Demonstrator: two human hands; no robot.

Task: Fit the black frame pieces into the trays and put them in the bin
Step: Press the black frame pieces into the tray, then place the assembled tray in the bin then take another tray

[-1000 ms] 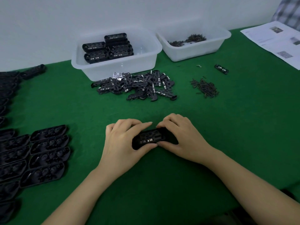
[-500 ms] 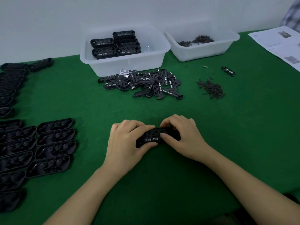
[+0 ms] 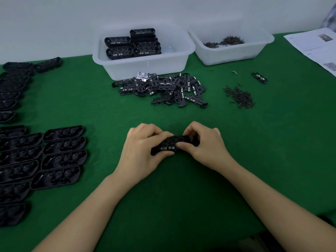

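Seating pressure: with your left hand (image 3: 143, 151) and right hand (image 3: 203, 148) each grasping an end of the tray (image 3: 168, 147) low over the desk (image 3: 272, 142), press the frame piece flush between both grips, then carry it to the bin (image 3: 145, 64) beyond.

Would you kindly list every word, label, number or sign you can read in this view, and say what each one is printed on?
None can be read.
Printed sheets at the table's far right corner: lines of text and small pictures, too small and blurred to read.
Black tray held in the left hand and right hand: no lettering visible.
White bin and second white bin: no visible labels.
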